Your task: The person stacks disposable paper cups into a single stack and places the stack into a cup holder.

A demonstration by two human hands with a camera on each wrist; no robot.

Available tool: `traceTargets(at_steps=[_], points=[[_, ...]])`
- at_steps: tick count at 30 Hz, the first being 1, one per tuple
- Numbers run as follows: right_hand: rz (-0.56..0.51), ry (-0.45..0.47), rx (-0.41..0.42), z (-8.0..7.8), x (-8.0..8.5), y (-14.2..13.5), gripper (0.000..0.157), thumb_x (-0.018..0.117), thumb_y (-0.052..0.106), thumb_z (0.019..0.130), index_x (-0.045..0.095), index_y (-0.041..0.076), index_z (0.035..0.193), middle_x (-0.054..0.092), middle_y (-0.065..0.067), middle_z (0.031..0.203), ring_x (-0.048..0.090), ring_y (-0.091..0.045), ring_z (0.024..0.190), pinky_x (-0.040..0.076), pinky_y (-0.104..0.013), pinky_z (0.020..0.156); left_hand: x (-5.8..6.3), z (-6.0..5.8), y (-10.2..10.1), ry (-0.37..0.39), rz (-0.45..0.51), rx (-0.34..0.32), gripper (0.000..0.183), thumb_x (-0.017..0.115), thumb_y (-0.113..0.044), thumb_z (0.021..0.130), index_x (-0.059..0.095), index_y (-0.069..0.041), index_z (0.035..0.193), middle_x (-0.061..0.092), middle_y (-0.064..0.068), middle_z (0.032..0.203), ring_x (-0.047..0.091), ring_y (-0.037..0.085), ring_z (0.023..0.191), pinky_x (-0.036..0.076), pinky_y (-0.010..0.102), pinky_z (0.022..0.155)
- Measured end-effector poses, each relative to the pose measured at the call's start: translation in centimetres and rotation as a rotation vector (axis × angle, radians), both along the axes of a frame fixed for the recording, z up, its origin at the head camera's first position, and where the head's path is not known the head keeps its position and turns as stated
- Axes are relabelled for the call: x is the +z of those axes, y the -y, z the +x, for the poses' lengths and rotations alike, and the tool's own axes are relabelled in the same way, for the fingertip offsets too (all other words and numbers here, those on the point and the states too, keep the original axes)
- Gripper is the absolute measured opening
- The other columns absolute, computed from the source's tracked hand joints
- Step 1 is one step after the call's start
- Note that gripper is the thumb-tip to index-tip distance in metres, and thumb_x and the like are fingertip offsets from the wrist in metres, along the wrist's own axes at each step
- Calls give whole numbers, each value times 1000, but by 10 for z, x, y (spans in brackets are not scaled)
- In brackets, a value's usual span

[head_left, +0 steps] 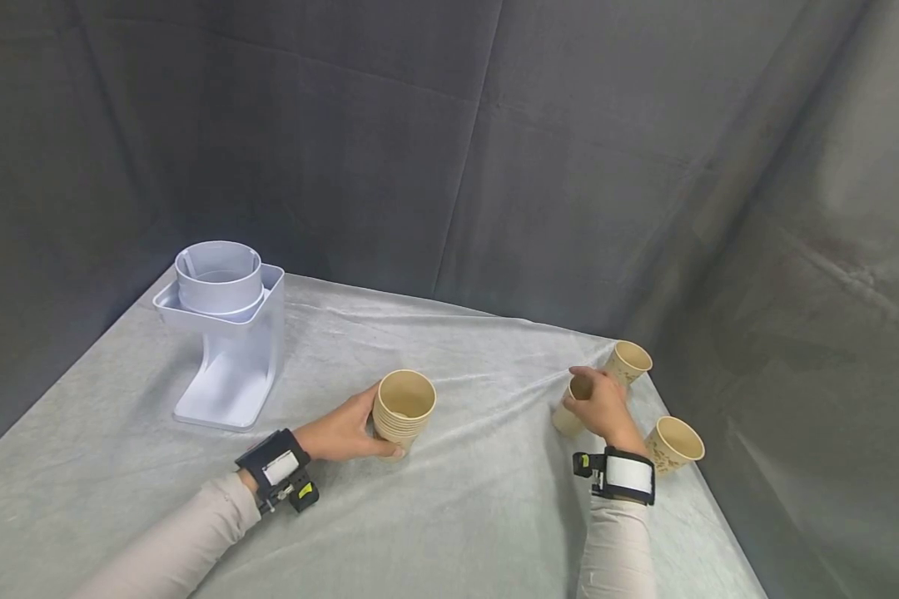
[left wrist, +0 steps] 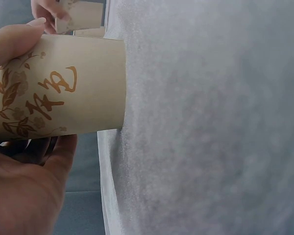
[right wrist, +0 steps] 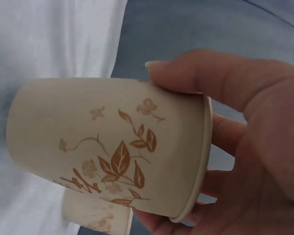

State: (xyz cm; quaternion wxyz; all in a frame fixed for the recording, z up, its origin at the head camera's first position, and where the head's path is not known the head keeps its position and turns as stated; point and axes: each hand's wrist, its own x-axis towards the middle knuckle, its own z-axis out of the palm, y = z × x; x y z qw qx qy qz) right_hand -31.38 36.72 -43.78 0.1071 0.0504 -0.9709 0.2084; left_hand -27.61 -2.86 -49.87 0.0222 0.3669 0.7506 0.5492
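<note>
A stack of nested tan paper cups (head_left: 404, 408) stands upright left of the table's middle. My left hand (head_left: 352, 428) grips it, thumb on the near side and fingers round the far side. Brown leaves and writing decorate the outer cup (left wrist: 63, 88) in the left wrist view. On the right, my right hand (head_left: 603, 408) holds a single paper cup (head_left: 567, 420) near its rim, partly hidden behind the fingers. The right wrist view shows the thumb on one side of this floral cup (right wrist: 108, 142) and fingers on the other.
Two more paper cups stand by the right edge, one farther back (head_left: 631, 359) and one nearer (head_left: 674, 445) beside my right wrist. A white stand (head_left: 228, 391) with a round open holder (head_left: 220, 279) on top is at the left. Grey curtains (head_left: 449, 158) enclose the table.
</note>
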Motion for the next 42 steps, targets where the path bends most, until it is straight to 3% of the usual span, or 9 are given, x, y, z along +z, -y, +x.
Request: traceTargets(at_steps=[5,9,13,18,26,31,37,42], points=[[-8,-48,31,5,10,6,49,64,16,78,53,2,123,45,-31,123,32,-47,117,27,-62,95,-14,-10,0,-12,-15,11,87,81,-18,65,32,-19,137,51,1,125,45,18,118,31,44,104],[-2,-72,35,11,22,14,49,64,19,79,53,4,124,45,-27,122,31,-45,117,31,-62,92,-16,-13,1,-9,-2,-6,87,81,-20,65,32,-20,137,51,1,125,46,18,118,32,45,104],[16,-91,34,19,36,28,49,65,24,79,53,6,124,47,-24,121,36,-41,115,38,-61,89,-7,-6,1,8,5,-7,86,80,-13,66,32,-13,137,51,8,126,45,24,119,30,47,104],[31,-134,90,32,51,51,50,67,28,78,54,8,123,48,-21,119,41,-38,111,38,-58,89,10,5,1,21,6,-12,83,78,-7,66,32,-4,136,50,16,126,44,31,119,29,49,105],[-61,-251,256,49,65,84,51,70,27,77,54,14,123,47,-12,119,41,-30,111,40,-51,87,14,8,1,19,-15,-2,83,78,-8,67,32,-4,136,50,14,126,44,29,119,30,45,105],[-103,-304,348,55,68,100,50,70,29,78,54,19,124,47,-7,120,40,-24,113,40,-48,88,6,2,0,10,-1,0,84,79,-8,66,32,-6,136,50,13,125,45,28,119,30,47,104],[-142,-292,452,60,68,119,50,67,35,81,50,27,127,44,4,122,39,-13,116,40,-41,94,-12,-10,1,-1,-11,1,86,80,-16,66,32,-16,137,51,3,125,45,19,119,30,44,105],[-176,-290,515,63,68,134,51,64,37,82,46,29,130,43,6,125,39,-11,118,38,-39,98,-18,-14,2,1,-19,-2,87,81,-22,66,31,-23,137,51,-2,126,45,14,119,32,40,105]])
